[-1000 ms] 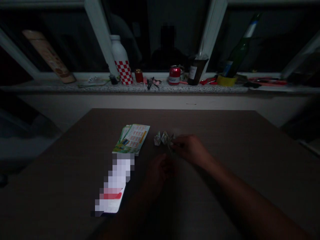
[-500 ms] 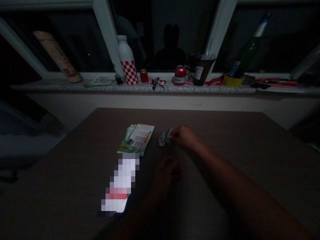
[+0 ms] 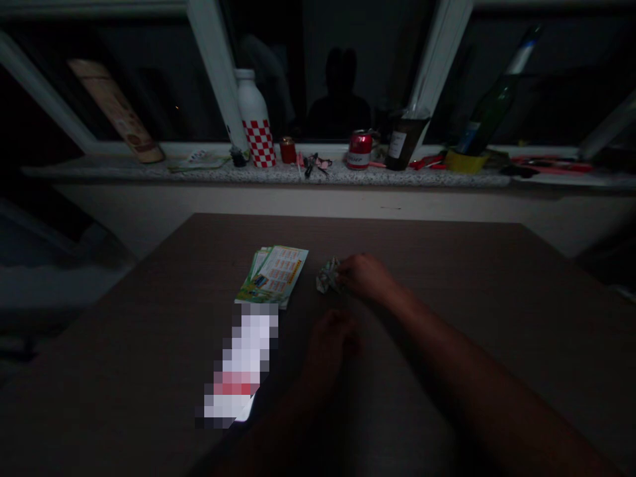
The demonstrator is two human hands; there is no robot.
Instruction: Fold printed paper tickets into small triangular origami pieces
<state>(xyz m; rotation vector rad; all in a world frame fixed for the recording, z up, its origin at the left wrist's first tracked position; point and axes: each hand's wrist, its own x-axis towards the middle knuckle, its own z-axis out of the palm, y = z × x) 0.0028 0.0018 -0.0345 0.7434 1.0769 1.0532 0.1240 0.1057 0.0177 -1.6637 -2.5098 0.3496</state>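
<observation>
My right hand (image 3: 365, 273) reaches in over the table from the right, thumb and fingertips pinched on a small folded paper piece (image 3: 339, 281). That piece touches or overlaps another small folded paper piece (image 3: 325, 277) to its left; the dimness blurs the border between them. My left hand (image 3: 332, 344) is nearer to me, low over the table, in deep shadow with its fingers curled in. Whether anything is inside it does not show. Left of the folded pieces lies a fanned stack of printed cards (image 3: 278, 271), green and white with calendar-like grids.
Below the cards lies a bright flat thing (image 3: 243, 358), pixelated, with one white rounded corner. On the stone windowsill (image 3: 328, 173) stand a checkered bottle (image 3: 257, 126), a red can (image 3: 358, 151), a dark cup (image 3: 403, 142), a leaning green bottle (image 3: 491, 103) and a tall tube (image 3: 116, 109).
My right hand has moved slightly left and down, bringing its folded paper piece against the other one, where a gap showed before. My left hand has stayed about where it was.
</observation>
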